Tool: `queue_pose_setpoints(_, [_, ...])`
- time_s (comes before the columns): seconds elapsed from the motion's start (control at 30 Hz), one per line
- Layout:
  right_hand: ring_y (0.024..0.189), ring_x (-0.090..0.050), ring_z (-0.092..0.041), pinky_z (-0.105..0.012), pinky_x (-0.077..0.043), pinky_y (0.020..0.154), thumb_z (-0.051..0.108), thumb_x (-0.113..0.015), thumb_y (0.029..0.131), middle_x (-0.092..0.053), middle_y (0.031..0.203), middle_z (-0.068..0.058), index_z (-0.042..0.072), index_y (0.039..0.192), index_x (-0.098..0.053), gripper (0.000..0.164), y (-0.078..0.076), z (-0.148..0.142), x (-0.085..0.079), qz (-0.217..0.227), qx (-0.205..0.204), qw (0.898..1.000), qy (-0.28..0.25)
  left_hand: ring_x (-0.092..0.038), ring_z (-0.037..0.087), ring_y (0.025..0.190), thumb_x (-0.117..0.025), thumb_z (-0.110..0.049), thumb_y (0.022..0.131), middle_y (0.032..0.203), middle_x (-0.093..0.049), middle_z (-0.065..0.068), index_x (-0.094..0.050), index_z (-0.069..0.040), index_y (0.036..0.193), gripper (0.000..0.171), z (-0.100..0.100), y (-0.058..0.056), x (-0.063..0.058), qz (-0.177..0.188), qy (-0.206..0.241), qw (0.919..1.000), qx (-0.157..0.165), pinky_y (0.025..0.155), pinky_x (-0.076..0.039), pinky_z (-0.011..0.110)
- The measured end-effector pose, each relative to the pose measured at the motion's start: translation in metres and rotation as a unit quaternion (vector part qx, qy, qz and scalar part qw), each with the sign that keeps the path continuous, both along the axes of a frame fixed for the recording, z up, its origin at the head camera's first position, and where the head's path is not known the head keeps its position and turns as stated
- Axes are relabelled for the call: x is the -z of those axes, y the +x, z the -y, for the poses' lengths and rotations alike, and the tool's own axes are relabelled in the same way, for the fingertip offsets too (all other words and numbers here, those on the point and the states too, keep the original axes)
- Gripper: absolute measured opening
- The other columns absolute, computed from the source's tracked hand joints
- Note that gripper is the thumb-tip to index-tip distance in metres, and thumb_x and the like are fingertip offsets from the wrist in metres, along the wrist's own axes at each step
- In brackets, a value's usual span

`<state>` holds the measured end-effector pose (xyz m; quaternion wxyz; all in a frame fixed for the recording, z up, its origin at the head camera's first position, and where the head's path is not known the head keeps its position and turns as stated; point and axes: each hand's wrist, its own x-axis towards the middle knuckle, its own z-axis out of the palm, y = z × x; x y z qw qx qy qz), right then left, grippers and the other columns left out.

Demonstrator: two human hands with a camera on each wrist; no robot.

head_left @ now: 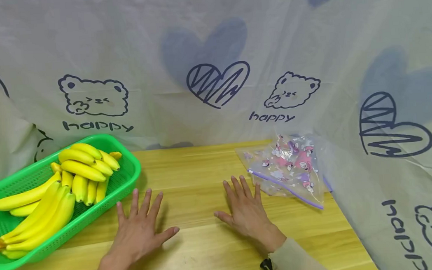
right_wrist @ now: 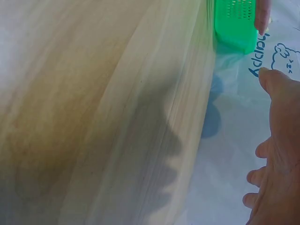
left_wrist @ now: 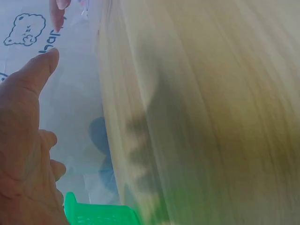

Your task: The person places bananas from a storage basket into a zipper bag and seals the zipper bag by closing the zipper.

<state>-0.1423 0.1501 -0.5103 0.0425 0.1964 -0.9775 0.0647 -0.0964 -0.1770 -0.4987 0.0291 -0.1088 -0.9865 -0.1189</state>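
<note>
Both hands are held over the wooden table with fingers spread and nothing in them. The left hand is beside the near long side of a green plastic basket. Several yellow bananas lie in the basket in bunches: one bunch toward its right end, another with its brown stem at the left end. My right hand is just left of a clear zip bag with pink and purple cartoon prints and a purple zip strip. In the wrist views, the left hand and right hand cast shadows on the wood.
A pale sheet printed with bears, hearts and lettering hangs behind the wooden table and along its right side. The bag lies near the table's back right corner, the basket along the left. A dark watch is on the right wrist.
</note>
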Motion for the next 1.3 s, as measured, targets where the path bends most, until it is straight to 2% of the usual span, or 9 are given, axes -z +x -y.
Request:
queue_pose_setpoints(0.33, [0.162,-0.015,-0.041,-0.078,-0.014,0.121,0.076,-0.048,0.099,-0.025,0.173,-0.016,0.016,0.167,-0.028,0.094,0.004,-0.009,0.001,0.001,0.02,1.0,0.0,-0.008,0.052,0.16,-0.053,-0.087,0.087,0.172,-0.024,0.021,-0.033,-0.017,0.166,0.108,-0.008,-0.007,-0.004,-0.003,-0.014,0.9998,0.017,0.116,-0.003,0.084])
queue_pose_setpoints(0.63, [0.162,-0.016,-0.04,-0.073,-0.017,0.123,0.076,-0.047,0.099,-0.025,0.173,-0.016,0.013,0.167,-0.028,0.094,0.004,-0.017,0.002,-0.003,0.028,1.0,0.001,-0.011,0.052,0.159,-0.053,-0.084,0.09,0.171,-0.027,0.023,-0.033,-0.017,0.166,0.103,-0.017,-0.011,-0.003,-0.009,0.005,0.9996,0.028,0.117,-0.009,0.083])
queue_pose_setpoints(0.73, [0.162,-0.016,-0.04,-0.07,-0.015,0.125,0.074,-0.048,0.1,-0.025,0.173,-0.017,0.011,0.167,-0.028,0.094,0.002,-0.017,0.002,-0.001,0.025,1.0,-0.007,-0.014,0.053,0.159,-0.055,-0.081,0.092,0.17,-0.03,0.023,-0.035,-0.016,0.165,0.1,-0.021,-0.012,0.0,-0.014,0.02,0.9992,0.031,0.117,-0.015,0.082])
queue_pose_setpoints(0.83, [0.161,-0.019,-0.042,-0.068,-0.015,0.127,0.071,-0.05,0.101,-0.027,0.172,-0.02,0.007,0.166,-0.027,0.095,-0.001,-0.018,0.003,-0.007,0.018,1.0,-0.023,-0.018,0.053,0.158,-0.06,-0.074,0.094,0.169,-0.032,0.024,-0.035,-0.013,0.165,0.097,-0.027,-0.013,0.007,-0.01,0.055,0.9978,0.037,0.118,-0.021,0.078])
queue_pose_setpoints(0.97, [0.156,-0.03,-0.047,-0.066,-0.025,0.125,0.062,-0.057,0.102,-0.035,0.166,-0.027,-0.003,0.162,-0.032,0.092,-0.005,-0.023,0.006,-0.036,0.013,0.998,-0.05,-0.023,0.053,0.156,-0.067,-0.06,0.097,0.167,-0.033,0.026,-0.033,-0.007,0.164,0.092,-0.037,-0.016,0.02,-0.002,0.114,0.9914,0.065,0.122,-0.026,0.07])
queue_pose_setpoints(1.07, [0.152,-0.037,-0.049,-0.063,-0.03,0.123,0.056,-0.061,0.102,-0.04,0.162,-0.03,-0.008,0.158,-0.036,0.088,-0.008,-0.029,0.008,-0.057,0.017,0.995,-0.075,-0.027,0.052,0.155,-0.069,-0.055,0.098,0.166,-0.034,0.027,-0.033,-0.004,0.163,0.09,-0.046,-0.019,0.028,0.0,0.14,0.9866,0.083,0.124,-0.027,0.065])
queue_pose_setpoints(1.3, [0.15,-0.04,-0.048,-0.06,-0.031,0.124,0.049,-0.062,0.103,-0.042,0.158,-0.033,-0.011,0.154,-0.038,0.083,-0.021,-0.054,0.014,-0.066,0.047,0.991,-0.108,-0.027,0.05,0.156,-0.07,-0.048,0.1,0.168,-0.033,0.024,-0.031,-0.007,0.164,0.085,-0.068,-0.026,0.037,0.021,0.173,0.9801,0.095,0.121,-0.031,0.067])
